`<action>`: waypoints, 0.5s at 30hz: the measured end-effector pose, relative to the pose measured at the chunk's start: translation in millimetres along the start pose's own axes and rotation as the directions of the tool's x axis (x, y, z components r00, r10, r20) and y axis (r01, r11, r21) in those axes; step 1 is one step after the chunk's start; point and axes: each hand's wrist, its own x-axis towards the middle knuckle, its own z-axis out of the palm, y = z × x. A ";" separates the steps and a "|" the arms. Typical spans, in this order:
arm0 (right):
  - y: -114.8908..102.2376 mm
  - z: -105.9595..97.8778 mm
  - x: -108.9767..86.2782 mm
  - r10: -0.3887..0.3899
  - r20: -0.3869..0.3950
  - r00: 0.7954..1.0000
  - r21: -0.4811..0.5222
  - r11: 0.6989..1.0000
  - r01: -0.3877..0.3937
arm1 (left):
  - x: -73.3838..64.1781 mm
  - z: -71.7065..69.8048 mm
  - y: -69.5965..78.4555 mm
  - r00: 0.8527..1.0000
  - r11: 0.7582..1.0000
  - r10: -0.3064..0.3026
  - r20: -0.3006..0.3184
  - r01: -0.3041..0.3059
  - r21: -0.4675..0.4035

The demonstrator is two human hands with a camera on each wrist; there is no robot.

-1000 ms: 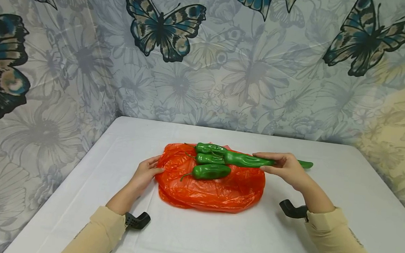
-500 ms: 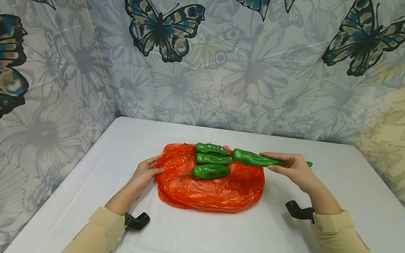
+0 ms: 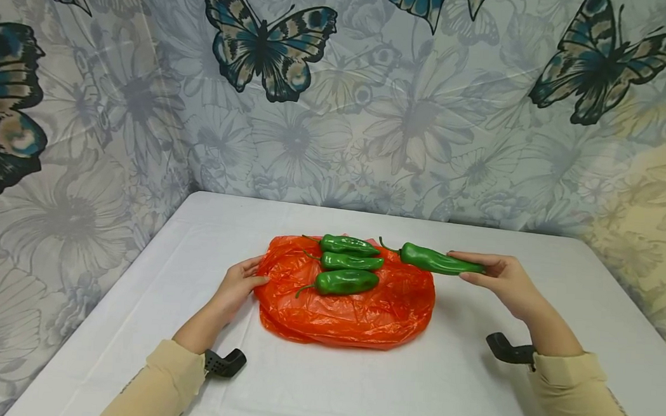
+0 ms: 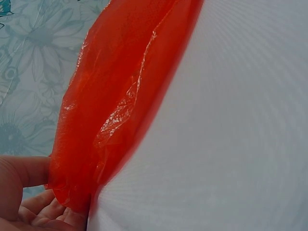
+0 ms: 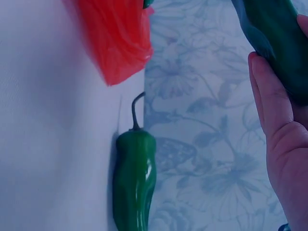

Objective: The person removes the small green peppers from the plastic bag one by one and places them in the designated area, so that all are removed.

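My right hand (image 3: 503, 279) pinches a long green pepper (image 3: 435, 259) near its tip, its stem pointing left over the right edge of an orange-red plastic bag (image 3: 360, 318). Three more green peppers lie in a stack of rows on the bag: a back one (image 3: 350, 245), a middle one (image 3: 351, 262) and a front one (image 3: 347, 282). At the bag's left edge my left hand (image 3: 242, 285) grips the plastic, thumb on one side and fingers on the other, as the left wrist view shows. Another green pepper (image 5: 134, 178) lies on the table in the right wrist view; the right hand hides it from the head view.
The bag lies on a table with a white cloth (image 3: 322, 385). A butterfly-and-flower patterned curtain (image 3: 337, 138) hangs behind the table and along the left. Each wrist wears a black camera mount, the left mount (image 3: 226, 362) and the right mount (image 3: 510, 348).
My right hand has moved right with its pepper, drawing it away from the three on the bag. The left hand keeps its place. The pepper tip seen beyond the right hand is now hidden.
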 end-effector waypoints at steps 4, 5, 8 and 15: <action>4.1 -6.2 -3.7 0.022 -0.025 0.999 -0.014 1.000 -0.022 | -0.1 -0.1 0.0 1.000 1.000 -0.001 0.002 0.001 0.000; 5.1 -7.9 -4.8 0.024 -0.030 0.999 -0.015 1.000 -0.025 | -0.1 -0.1 0.0 1.000 1.000 -0.002 0.002 0.002 0.000; 8.6 -12.4 -8.1 0.032 -0.047 0.998 -0.003 0.999 -0.032 | 0.2 -0.4 0.0 1.000 1.000 -0.005 0.004 0.005 0.002; 17.6 -19.2 -16.4 0.094 -0.111 0.989 -0.038 0.994 -0.099 | -0.1 -0.7 -0.2 1.000 1.000 -0.008 0.006 0.008 0.004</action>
